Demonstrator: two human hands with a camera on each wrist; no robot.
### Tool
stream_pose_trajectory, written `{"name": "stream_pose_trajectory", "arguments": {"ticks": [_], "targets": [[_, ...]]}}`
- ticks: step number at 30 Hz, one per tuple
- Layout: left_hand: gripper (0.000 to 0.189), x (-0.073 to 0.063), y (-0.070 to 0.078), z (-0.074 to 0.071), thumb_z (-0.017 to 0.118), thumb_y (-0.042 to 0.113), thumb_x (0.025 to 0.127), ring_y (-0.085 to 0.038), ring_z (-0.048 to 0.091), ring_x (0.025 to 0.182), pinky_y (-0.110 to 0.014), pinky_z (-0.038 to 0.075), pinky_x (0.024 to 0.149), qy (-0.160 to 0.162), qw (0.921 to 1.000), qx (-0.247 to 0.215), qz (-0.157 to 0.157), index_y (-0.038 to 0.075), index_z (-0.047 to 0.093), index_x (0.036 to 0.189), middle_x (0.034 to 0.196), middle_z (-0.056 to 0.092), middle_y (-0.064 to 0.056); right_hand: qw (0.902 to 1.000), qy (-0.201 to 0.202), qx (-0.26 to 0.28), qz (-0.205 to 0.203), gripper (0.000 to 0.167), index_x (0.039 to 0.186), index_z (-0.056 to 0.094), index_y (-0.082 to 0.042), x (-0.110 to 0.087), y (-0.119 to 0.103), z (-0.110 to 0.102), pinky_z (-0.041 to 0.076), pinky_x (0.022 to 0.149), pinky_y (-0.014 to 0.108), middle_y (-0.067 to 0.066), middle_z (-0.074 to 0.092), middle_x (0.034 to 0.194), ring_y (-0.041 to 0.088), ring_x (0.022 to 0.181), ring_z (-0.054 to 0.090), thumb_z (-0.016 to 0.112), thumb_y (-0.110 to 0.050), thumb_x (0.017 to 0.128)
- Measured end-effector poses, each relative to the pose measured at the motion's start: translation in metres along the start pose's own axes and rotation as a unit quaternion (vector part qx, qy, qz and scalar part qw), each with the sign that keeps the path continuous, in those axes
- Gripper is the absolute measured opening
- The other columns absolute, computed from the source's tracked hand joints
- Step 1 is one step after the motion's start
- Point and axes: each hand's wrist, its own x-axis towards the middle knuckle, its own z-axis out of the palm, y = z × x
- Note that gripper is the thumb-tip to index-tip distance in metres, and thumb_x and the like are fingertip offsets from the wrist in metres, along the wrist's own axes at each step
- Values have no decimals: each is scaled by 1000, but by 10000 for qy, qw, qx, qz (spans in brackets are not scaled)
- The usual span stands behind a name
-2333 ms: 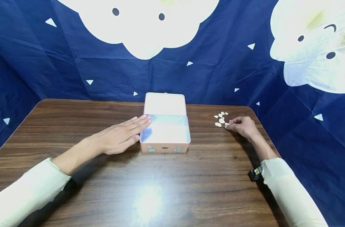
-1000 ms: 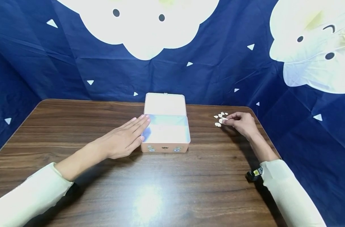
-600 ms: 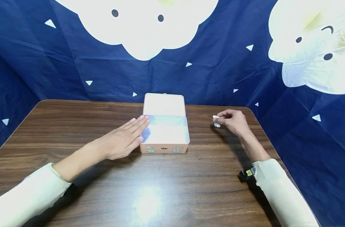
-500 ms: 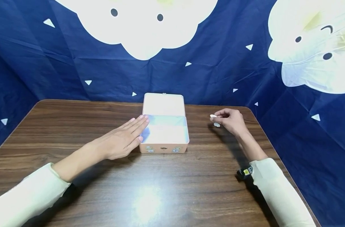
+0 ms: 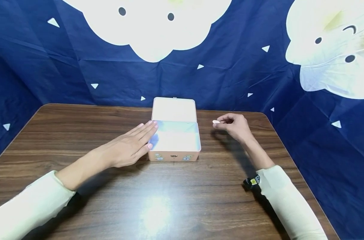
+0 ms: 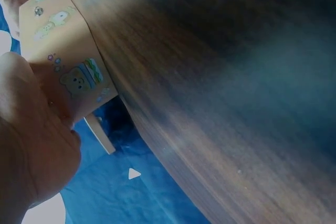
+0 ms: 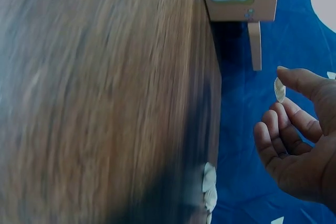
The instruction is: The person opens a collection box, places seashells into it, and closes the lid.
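Observation:
A small ridged white seashell point(image 7: 280, 90) is pinched between the thumb and index finger of my right hand point(image 5: 234, 126), raised over the table to the right of the box. An open pink tin box point(image 5: 174, 156) with bear pictures stands mid-table, its lid point(image 5: 174, 110) tipped back. The box's pale inside shows no shells. Straight fingers of my left hand point(image 5: 129, 146) rest along the box's left rim. Several more white shells point(image 7: 209, 188) lie on the table in the right wrist view; in the head view my right hand hides them.
The brown wooden table point(image 5: 199, 200) reaches back to a dark blue cloth point(image 5: 122, 73) with cloud prints. Another blue cloth wall point(image 5: 328, 160) runs along the right side.
My right hand pinched a shell from the pile, lifted it and carried it left toward the box. My left hand slid slightly onto the box edge, then stayed still.

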Motion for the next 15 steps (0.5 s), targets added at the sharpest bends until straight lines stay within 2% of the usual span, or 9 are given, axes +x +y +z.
{"name": "stream_pose_trajectory", "arguments": {"ticks": [15], "targets": [[68, 1, 2, -2, 34, 36, 125, -35, 11, 179, -56, 16, 147, -56, 9999, -80, -44, 4, 12, 181, 192, 8, -14, 9997, -90, 181, -150, 36, 114, 87, -10, -6, -15, 13, 55, 77, 21, 3, 83, 104, 12, 92, 71, 97, -35, 90]]}}
